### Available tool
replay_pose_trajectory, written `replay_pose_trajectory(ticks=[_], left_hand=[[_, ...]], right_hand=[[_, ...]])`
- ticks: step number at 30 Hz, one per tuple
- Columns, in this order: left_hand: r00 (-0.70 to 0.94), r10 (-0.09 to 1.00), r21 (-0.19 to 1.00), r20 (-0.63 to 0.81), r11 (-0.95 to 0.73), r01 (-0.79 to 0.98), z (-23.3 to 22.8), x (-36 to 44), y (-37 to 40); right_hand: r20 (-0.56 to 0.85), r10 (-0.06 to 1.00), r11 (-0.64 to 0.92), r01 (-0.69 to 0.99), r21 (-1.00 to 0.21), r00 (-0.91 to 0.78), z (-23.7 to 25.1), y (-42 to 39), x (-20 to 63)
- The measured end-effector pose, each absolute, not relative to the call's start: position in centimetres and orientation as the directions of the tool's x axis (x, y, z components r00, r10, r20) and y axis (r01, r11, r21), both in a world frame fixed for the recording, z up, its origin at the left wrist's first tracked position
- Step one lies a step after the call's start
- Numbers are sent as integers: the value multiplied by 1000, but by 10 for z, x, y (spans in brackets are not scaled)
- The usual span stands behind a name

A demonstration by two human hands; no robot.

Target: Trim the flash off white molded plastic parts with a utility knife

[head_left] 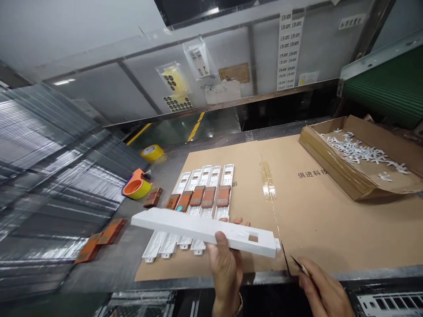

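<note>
The left hand (226, 268) is clamped around a long white plastic strip (205, 231), held level above the cardboard sheet (313, 207). The right hand (325, 290) pinches a thin blade (299, 263). The strip looks light, stiff and slender, best gripped near its middle

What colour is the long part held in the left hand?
White. The long plastic part in the left hand shows plainly in the head view.

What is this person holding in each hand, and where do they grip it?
The left hand holds a long white plastic part near its middle, thumb on top. The right hand pinches a thin dark blade-like tool by its rear end.
</note>
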State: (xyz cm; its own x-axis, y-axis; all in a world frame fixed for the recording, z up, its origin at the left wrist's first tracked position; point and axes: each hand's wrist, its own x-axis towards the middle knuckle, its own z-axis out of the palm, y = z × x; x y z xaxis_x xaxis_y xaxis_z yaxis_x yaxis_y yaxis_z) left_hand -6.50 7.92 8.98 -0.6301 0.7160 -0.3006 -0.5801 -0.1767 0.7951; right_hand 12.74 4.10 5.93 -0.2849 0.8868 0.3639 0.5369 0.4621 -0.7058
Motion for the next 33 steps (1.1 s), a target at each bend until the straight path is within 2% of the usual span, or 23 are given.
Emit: replay_pose_trajectory(ticks=[3,8,16,33], left_hand=[[-695,694,872,-188,-208,-444,92,-62,77],[-747,662,900,-53,-292,-323,96,-62,74],[-725,688,902,-26,-297,-314,100,-59,71],[-759,647,905,-72,-277,-322,100,-60,73]], right_hand=[[396,877,473,638,-608,-272,54,43,127],[378,874,482,645,-593,-306,52,42,121],[431,835,533,693,-485,-341,49,45,115],[475,796,569,733,-373,-375,51,46,118]])
